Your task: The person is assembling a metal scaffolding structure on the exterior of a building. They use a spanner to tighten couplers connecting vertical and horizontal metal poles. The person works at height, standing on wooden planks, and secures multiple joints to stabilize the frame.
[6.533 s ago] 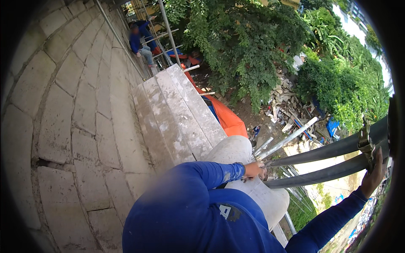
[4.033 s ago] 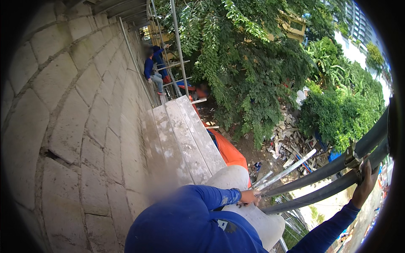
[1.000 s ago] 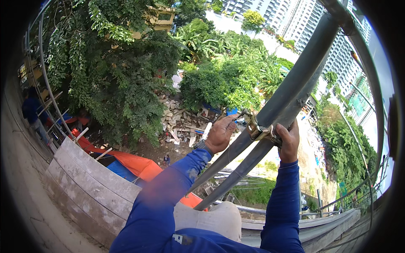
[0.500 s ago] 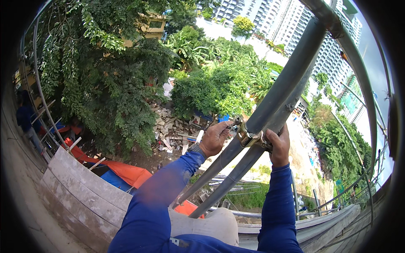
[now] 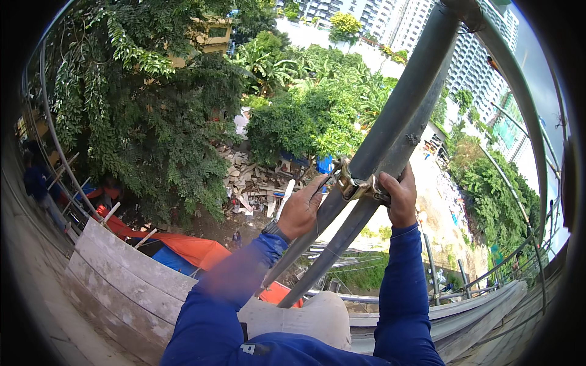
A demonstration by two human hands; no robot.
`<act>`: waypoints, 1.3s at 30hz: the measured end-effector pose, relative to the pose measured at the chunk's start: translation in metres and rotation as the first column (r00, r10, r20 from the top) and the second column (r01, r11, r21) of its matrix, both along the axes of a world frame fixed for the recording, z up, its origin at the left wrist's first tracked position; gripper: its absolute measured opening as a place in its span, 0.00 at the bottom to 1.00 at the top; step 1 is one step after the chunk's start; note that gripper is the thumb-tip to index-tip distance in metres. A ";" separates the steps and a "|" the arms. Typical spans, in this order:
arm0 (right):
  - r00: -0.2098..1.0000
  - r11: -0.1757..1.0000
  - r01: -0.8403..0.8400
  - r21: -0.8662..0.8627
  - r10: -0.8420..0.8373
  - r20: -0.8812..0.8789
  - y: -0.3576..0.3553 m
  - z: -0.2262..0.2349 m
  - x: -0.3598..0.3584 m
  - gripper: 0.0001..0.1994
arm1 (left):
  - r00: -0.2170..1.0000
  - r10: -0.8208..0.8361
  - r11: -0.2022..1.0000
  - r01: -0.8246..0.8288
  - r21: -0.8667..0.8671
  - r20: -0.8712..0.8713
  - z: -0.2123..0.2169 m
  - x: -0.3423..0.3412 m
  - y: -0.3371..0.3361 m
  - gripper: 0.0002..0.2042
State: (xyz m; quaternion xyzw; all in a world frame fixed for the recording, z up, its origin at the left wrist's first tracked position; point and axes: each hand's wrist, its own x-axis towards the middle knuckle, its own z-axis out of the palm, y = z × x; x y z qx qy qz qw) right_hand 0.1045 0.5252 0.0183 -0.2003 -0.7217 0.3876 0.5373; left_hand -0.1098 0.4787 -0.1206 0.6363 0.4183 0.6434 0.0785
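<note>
Two grey metal pipes [image 5: 397, 100] run side by side, slanting from upper right down towards my lap. A brass-coloured scaffold clamp [image 5: 356, 186] sits across them. My right hand [image 5: 400, 196] grips the clamp's right end, with the thumb on its near side. At the left end, my left hand [image 5: 299, 212] is closed, thumb and fingers pinched beside a dark piece [image 5: 332, 175] next to the clamp. What lies inside that pinch is hidden. A thin wire hangs down along the pipes below the clamp.
A curved pipe [image 5: 519, 91] joins the pipes' top end at upper right. Grey boards [image 5: 125, 256] and an orange tarp [image 5: 189, 247] lie at lower left. A person [image 5: 39, 183] stands at far left. Far below are rubble [image 5: 256, 183] and trees [image 5: 305, 122].
My left hand has shifted slightly left and down, its wrist turning, and stays at the clamp's left end. The right hand keeps its grip. The whole view has moved a little.
</note>
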 end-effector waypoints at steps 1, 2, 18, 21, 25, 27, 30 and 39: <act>1.000 1.000 -0.008 0.004 0.008 0.000 0.002 0.000 0.000 0.27 | 1.000 -0.004 1.000 0.004 0.016 0.003 -0.004 -0.001 0.000 0.22; 1.000 1.000 -0.017 0.000 0.017 0.005 0.003 -0.002 0.000 0.27 | 1.000 -0.001 0.998 0.002 -0.058 0.017 -0.002 0.000 -0.003 0.22; 1.000 1.000 0.003 0.006 -0.003 0.026 0.008 0.000 0.006 0.24 | 0.989 -0.043 0.944 0.088 -0.319 0.144 0.031 0.017 -0.060 0.18; 1.000 1.000 -0.016 0.005 0.016 -0.023 0.006 -0.004 0.000 0.23 | 0.992 0.046 0.995 -0.035 -0.091 0.119 0.018 0.024 -0.056 0.18; 0.999 0.999 -0.033 -0.002 0.033 -0.039 0.005 -0.003 -0.003 0.22 | 0.950 -0.033 0.979 0.093 -0.182 0.311 0.010 0.024 -0.055 0.17; 0.999 0.999 -0.032 -0.006 0.032 -0.024 0.006 -0.001 0.001 0.22 | 0.921 -0.040 0.971 0.128 -0.204 0.388 0.004 0.015 -0.053 0.17; 1.000 1.000 -0.018 -0.021 0.018 -0.017 0.004 -0.003 0.005 0.23 | 0.926 -0.072 0.974 0.146 -0.175 0.370 0.005 0.007 -0.053 0.16; 0.998 0.998 -0.055 -0.022 0.054 -0.036 0.001 -0.001 -0.002 0.24 | 0.957 -0.145 0.988 0.154 -0.018 0.252 -0.024 -0.017 0.005 0.16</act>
